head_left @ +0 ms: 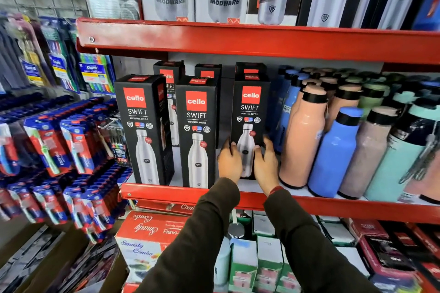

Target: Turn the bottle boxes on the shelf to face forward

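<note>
Three black Cello Swift bottle boxes stand upright at the front of the red shelf [166,194], printed fronts toward me: a left box [142,131], a middle box [197,133] and a right box [250,116]. My left hand [229,162] grips the lower left side of the right box and my right hand [265,164] grips its lower right side. That box stands slightly farther back than the other two. More black boxes [169,74] stand behind the front row, mostly hidden.
Loose bottles, peach [302,135], blue [335,152] and teal [400,157], crowd the shelf right of the boxes. A higher red shelf [238,38] carries grey Modware boxes. Toothbrush packs [71,140] hang at left. Red and white cartons [147,233] sit below.
</note>
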A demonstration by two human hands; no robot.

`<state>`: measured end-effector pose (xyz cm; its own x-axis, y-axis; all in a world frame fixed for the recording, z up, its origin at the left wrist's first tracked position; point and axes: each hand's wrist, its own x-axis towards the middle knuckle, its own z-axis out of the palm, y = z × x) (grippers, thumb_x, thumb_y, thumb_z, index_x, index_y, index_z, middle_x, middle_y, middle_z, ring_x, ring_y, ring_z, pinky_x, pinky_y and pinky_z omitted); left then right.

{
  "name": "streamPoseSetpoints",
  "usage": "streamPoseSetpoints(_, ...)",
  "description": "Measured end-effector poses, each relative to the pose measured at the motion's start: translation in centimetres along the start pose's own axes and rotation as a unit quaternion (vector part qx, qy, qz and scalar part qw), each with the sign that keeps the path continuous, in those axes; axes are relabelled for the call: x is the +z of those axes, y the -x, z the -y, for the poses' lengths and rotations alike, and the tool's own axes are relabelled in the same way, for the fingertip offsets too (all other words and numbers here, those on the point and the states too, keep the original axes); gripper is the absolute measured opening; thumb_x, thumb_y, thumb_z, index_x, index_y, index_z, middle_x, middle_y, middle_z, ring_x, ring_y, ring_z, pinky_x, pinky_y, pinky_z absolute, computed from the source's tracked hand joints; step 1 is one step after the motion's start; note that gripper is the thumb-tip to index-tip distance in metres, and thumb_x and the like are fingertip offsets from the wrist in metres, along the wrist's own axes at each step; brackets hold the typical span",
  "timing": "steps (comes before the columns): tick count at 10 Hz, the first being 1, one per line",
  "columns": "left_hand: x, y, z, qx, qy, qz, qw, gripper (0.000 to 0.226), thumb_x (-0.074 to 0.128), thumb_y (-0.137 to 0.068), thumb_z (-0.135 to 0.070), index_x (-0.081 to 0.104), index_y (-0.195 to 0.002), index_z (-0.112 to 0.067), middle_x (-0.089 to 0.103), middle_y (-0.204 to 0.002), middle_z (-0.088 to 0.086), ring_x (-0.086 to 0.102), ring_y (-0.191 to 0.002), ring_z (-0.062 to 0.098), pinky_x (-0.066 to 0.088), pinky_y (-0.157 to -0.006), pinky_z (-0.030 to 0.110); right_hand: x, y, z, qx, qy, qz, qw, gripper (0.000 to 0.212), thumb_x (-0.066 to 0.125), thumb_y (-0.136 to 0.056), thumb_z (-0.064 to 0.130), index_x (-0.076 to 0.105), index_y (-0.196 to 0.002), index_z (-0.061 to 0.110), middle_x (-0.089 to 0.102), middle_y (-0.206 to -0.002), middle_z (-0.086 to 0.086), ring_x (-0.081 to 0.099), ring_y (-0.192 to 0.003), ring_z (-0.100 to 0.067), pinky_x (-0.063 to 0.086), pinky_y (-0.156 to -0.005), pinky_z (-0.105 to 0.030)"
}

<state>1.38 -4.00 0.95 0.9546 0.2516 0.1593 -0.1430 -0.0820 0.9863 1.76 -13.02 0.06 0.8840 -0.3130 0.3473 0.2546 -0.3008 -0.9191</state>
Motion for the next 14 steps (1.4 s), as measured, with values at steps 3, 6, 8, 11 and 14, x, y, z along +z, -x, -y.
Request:
streamPoseSetpoints(3, -0.6, 1.9, 0.1, 0.031, -0.017, -0.021, 0.999, 0.037, 0.039, -0.107, -0.019, 0.055, -0.138, -0.008, 0.063, -0.134, 0.015, 0.056, -0.127, 0.028, 0.031, -0.084, 0.011, -1.3, 1.4, -0.3, -0.012, -0.009, 0.005, 1.0, 0.044, 0.044, -0.102, 0.013, 0.042, -0.146, 0.013, 0.051, -0.147, -0.008, 0.045, -0.137, -0.022, 0.029, -0.101, -0.021)
streamPoseSetpoints(6, -1.4, 4.3, 0.8, 0.063, -0.052, -0.03, 0.996, 0.039, 0.042, -0.106, -0.026, 0.055, -0.141, -0.014, 0.065, -0.135, 0.008, 0.059, -0.123, 0.02, 0.034, -0.091, 0.015, -2.3, 3.8, -1.1, -0.029, -0.01, 0.0, 1.0, 0.041, 0.045, -0.103, 0.024, 0.045, -0.143, 0.021, 0.054, -0.144, -0.002, 0.048, -0.129, -0.013, 0.035, -0.103, -0.025)
streamPoseSetpoints(8, -2.1, 5.9, 1.2, 0.092, -0.039, -0.02, 0.995, 0.038, 0.043, -0.106, -0.029, 0.055, -0.14, -0.021, 0.066, -0.126, -0.008, 0.056, -0.111, 0.0, 0.037, -0.086, 0.005, -2.7, 4.9, -1.3, -0.038, 0.003, -0.001, 0.999, 0.043, 0.044, -0.103, 0.028, 0.042, -0.145, 0.021, 0.052, -0.146, -0.002, 0.048, -0.135, -0.017, 0.038, -0.112, -0.034)
streamPoseSetpoints(11, -2.4, 6.7, 1.2, 0.102, -0.039, -0.014, 0.994, 0.035, 0.042, -0.106, -0.03, 0.058, -0.136, -0.024, 0.062, -0.116, -0.018, 0.057, -0.111, 0.002, 0.041, -0.094, 0.019, -3.3, 5.9, -1.0, -0.05, 0.017, -0.004, 0.999, 0.041, 0.045, -0.102, 0.031, 0.044, -0.143, 0.024, 0.053, -0.145, -0.001, 0.049, -0.134, -0.017, 0.041, -0.11, -0.035)
streamPoseSetpoints(14, -2.3, 6.9, 1.2, 0.114, -0.027, -0.017, 0.993, 0.044, 0.042, -0.106, -0.029, 0.043, -0.148, -0.017, 0.052, -0.149, 0.0, 0.048, -0.136, 0.009, 0.035, -0.112, 0.017, -4.5, 5.8, 0.0, -0.026, -0.083, -0.03, 0.996, 0.04, 0.048, -0.102, 0.022, 0.046, -0.142, 0.017, 0.055, -0.141, -0.005, 0.052, -0.129, -0.011, 0.041, -0.103, -0.017)
